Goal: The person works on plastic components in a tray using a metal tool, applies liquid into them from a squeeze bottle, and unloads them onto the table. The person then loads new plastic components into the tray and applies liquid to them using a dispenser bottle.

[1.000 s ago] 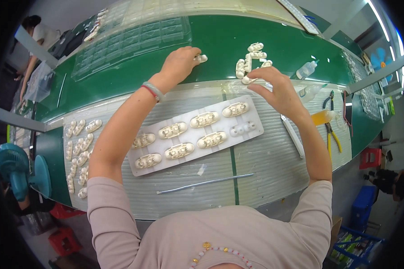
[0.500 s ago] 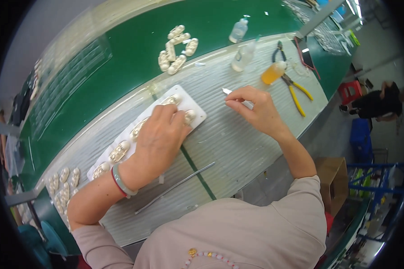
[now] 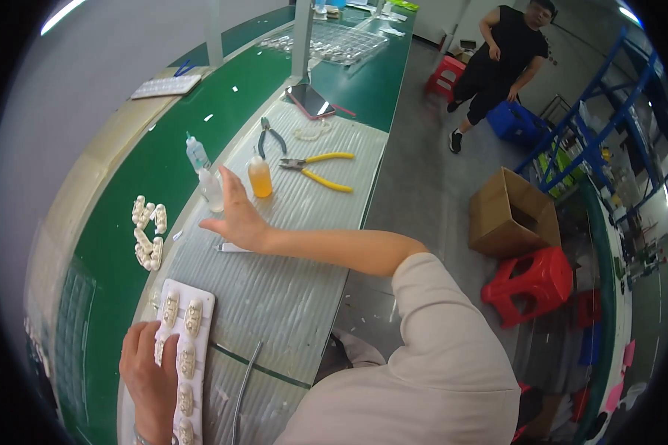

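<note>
Left hand (image 3: 150, 374) lies flat on white tray (image 3: 200, 315) at lower left of frame, fingers spread, pressing, not closed round it. Tray sits on ribbed grey mat on table (image 3: 119, 245), small cream parts in its pockets. Tray looks thin, light, bendy; parts could spill if tipped, so best held by long edges. Right hand (image 3: 237, 215) open, empty, lifted near small clear bottle (image 3: 212, 189) and orange bottle (image 3: 260, 178). Loose cream parts (image 3: 148, 230) at left.

The tray (image 3: 200, 305) under the left hand (image 3: 147, 380) looks like matt white plastic, its small parts (image 3: 194, 315) glossy cream. The ribbed mat (image 3: 289, 285) is translucent, the bench top (image 3: 119, 245) smooth green. The bottles (image 3: 260, 178) are clear plastic, the pliers (image 3: 315, 169) yellow-sleeved metal, the box (image 3: 508, 215) plain cardboard.
</note>
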Available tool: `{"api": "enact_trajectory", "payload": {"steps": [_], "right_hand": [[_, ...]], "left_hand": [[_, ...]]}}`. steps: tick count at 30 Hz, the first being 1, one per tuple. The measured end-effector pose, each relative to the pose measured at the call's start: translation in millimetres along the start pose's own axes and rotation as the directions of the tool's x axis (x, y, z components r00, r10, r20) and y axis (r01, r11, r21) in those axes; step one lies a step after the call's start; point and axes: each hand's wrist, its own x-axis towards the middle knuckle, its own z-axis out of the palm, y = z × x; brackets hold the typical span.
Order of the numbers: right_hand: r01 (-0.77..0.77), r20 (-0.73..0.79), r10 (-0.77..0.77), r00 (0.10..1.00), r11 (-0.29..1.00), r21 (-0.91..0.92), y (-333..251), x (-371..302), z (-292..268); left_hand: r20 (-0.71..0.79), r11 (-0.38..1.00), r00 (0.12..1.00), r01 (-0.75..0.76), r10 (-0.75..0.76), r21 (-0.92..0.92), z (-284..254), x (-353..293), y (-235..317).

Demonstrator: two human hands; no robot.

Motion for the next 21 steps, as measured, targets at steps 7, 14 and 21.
{"api": "enact_trajectory", "payload": {"steps": [7, 14, 21], "right_hand": [[-0.323, 0.421, 0.238, 0.875, 0.935, 0.144, 8, 38, 4], [-0.498, 0.641, -0.121, 0.758, 0.528, 0.688, -97, 34, -30], [-0.705, 0.694, 0.211, 0.688, -0.028, 0.708, -132, 17, -35]], "left_hand": [[0.013, 0.96, 0.992, -0.126, 0.126, 0.251, -50, -53, 6], [-0.091, 0.936, 0.963, 0.268, -0.253, 0.228, -70, -125, 2], [-0.374, 0.739, 0.691, 0.673, -0.619, 0.02, -75, -219, -4]]}}
